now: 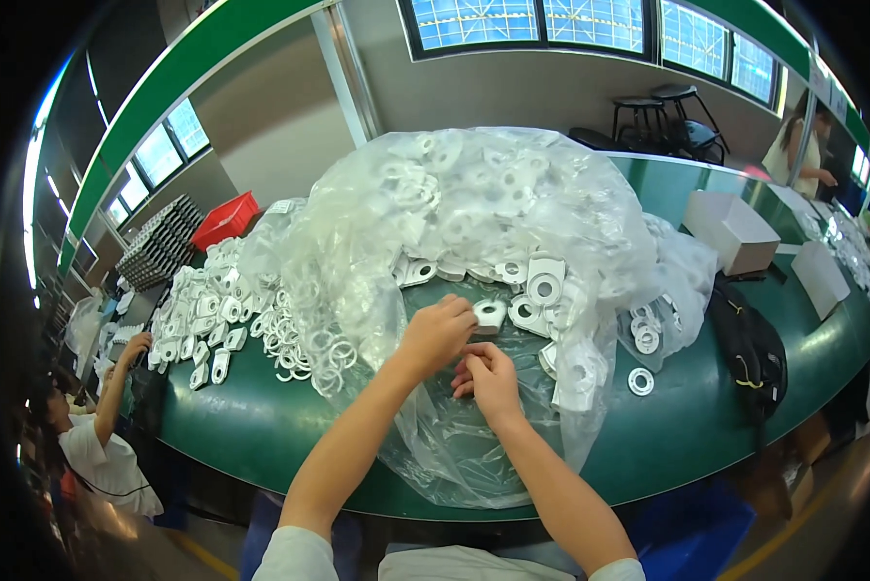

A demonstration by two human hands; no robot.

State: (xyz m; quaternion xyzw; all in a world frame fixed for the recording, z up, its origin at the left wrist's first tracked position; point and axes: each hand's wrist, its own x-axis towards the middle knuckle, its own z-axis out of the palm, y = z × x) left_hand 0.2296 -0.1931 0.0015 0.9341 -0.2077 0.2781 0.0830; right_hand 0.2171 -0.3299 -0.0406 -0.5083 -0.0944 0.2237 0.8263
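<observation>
At the centre of a clock face laid over the green table point(236, 426), with twelve toward the wall, two bare hands are held close together above the slack near part of a large clear plastic bag point(454, 474). The left hand point(440, 336) is bent, fingers drawn together, and its fingertips are brought up to the nine o'clock edge of a white part point(488, 318) pierced by a dark round hole; whether that part is pinched cannot be told. The white part is placed at one o'clock from the hands. The right hand point(488, 381) is curled just beside the left, at five o'clock from it, thumb and fingers bent inward; whether anything is gripped inside cannot be told.

Toward twelve, the bag is filled with a heap of similar white pieces point(454, 184). At nine, white rings point(304, 339) are piled beside the bag, and farther out a spread of white parts point(201, 310) is seen. At ten, a red bin point(226, 221) is set near stacked trays point(161, 242). At three, a loose white ring point(640, 382) is left flat on the table, with a black bag point(753, 353) beyond. At two, a white box point(730, 232) is seen. Between eight and nine, a co-worker point(110, 460) is seated with one arm raised.
</observation>
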